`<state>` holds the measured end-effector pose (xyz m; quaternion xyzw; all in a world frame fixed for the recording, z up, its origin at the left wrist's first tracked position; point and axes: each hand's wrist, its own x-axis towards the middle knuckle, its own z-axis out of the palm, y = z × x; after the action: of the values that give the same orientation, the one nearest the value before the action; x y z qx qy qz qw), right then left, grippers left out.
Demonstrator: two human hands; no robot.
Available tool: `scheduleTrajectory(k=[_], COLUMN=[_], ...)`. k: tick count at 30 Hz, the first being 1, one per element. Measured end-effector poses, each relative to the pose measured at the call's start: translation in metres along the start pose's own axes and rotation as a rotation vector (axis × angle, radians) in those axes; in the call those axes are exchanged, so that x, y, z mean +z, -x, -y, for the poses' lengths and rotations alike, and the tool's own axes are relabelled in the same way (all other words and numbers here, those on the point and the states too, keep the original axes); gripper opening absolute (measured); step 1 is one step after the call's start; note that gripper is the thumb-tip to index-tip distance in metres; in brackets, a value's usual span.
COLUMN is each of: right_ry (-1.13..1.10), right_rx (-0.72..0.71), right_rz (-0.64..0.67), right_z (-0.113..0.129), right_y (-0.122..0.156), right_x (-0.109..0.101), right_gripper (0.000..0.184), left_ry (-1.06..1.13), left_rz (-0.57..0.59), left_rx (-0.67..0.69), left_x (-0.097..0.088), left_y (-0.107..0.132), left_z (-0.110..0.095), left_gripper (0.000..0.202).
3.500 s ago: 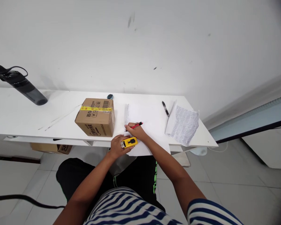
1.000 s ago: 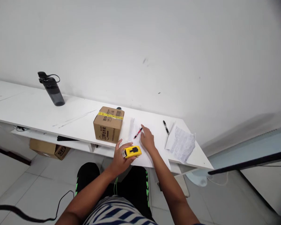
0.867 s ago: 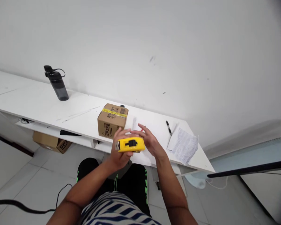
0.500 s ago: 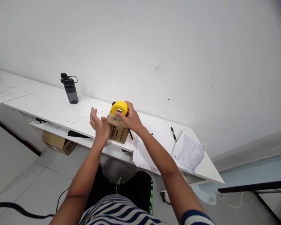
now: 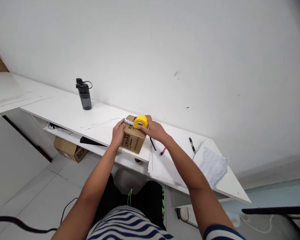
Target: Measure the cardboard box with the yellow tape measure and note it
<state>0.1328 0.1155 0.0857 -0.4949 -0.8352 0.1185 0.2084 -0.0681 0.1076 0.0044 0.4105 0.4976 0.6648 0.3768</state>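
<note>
A yellow tape measure (image 5: 140, 121) is in my right hand (image 5: 156, 129), held above the top of a small cardboard box (image 5: 133, 141) with dark printing. Its pale blade runs left from the case across the box top. At the box's left top edge, my left hand (image 5: 118, 133) is closed with fingertips pinching the blade's end; the exact grip is partly hidden. The box stands on the white desk (image 5: 65, 106) close to its front edge. A dark strap hangs down from the tape measure by the box's right side.
On the desk's left stands a dark water bottle (image 5: 85, 95). To the right lie white sheets (image 5: 162, 168), a red pen (image 5: 162, 151), a black marker (image 5: 192, 145) and a written-on crumpled paper (image 5: 213, 166). Another cardboard box (image 5: 70, 150) sits beneath the lower shelf.
My left hand, raised with fingers apart before, is now closed at the box's left edge. The tape blade is now visible, drawn out along the box top. The view has shifted slightly left.
</note>
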Motion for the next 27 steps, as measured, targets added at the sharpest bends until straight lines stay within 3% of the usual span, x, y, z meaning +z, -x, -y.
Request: scheduleTrajectory(k=[5,9,15,22,24,27], right_ry=[-0.103,-0.163,-0.149,-0.082,-0.141,-0.197], right_rx=[0.145,0.152,0.073,-0.087,-0.055,0.047], right_rz=[-0.062,-0.093,-0.159,-0.101,-0.179,-0.296], right_z=[-0.043,-0.053,-0.027,0.028,0.037,0.044], right_y=[0.058,0.067,0.028,-0.029,-0.037,-0.045], right_x=[-0.017,-0.014,0.001,0.021,0.024,0.026], right_gripper=[0.059,0.058,0.062,0.058,0.062,0.065], left_ry=[-0.022,0.0,-0.024,-0.212,-0.237,-0.312], left_rz=[-0.007,-0.021,0.016,-0.124,-0.147,-0.179], left_rx=[0.014,0.034,0.018,0.021,0.088,0.202], left_x=[0.004,0.004,0.008,0.029,0.023,0.005], left_y=[-0.003,-0.006,-0.002,0.058,0.056,0.019], left_z=[-0.003,-0.001,-0.004,-0.002,-0.005,-0.013], left_gripper=[0.046,0.046,0.049,0.087,0.085,0.072])
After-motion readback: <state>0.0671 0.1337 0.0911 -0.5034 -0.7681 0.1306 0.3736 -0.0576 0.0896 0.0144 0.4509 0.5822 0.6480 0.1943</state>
